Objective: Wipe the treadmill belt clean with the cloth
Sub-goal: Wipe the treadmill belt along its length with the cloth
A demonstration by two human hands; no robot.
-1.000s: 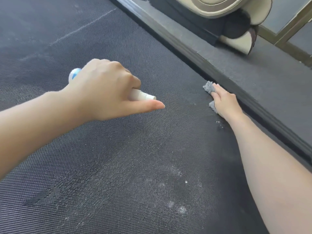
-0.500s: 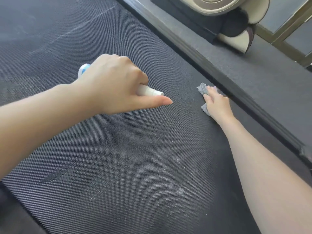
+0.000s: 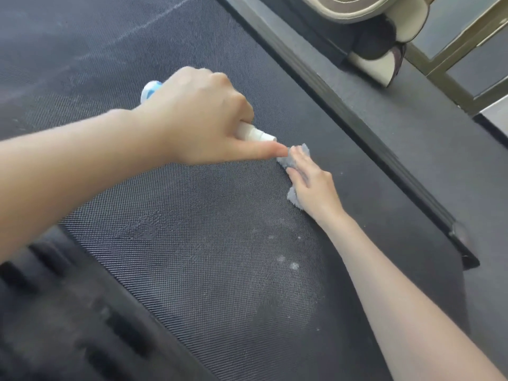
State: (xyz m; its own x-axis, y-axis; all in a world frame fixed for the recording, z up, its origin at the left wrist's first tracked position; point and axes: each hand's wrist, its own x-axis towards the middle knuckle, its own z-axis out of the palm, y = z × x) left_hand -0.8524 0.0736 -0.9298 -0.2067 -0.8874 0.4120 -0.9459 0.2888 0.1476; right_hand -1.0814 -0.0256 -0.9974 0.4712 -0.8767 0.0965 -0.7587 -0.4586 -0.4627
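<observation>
1. The cloth (image 3: 303,151), a small grey wad, lies on the treadmill belt (image 3: 206,257) toward its right half, pinned under the right hand (image 3: 312,182); only its edges show, ahead of the fingertips and behind the palm
2. To wipe well, I would keep the palm flat with even pressure and pull overlapping strokes toward the pale dusty specks (image 3: 288,264) nearer the person, which look unwiped, turning the cloth to a fresh face as it loads up
3. The right hand's fingers lie straight and together, pressing down instead of curling round the cloth; the forearm reaches out low from the lower right
4. The left hand (image 3: 198,119) is wrapped round a spray bottle (image 3: 258,134), nozzle aimed at the cloth, one digit stretched out beneath it; whether that tip touches the cloth I cannot tell
5. The side rail (image 3: 357,119) runs well to the right; strokes should stay on the belt
</observation>
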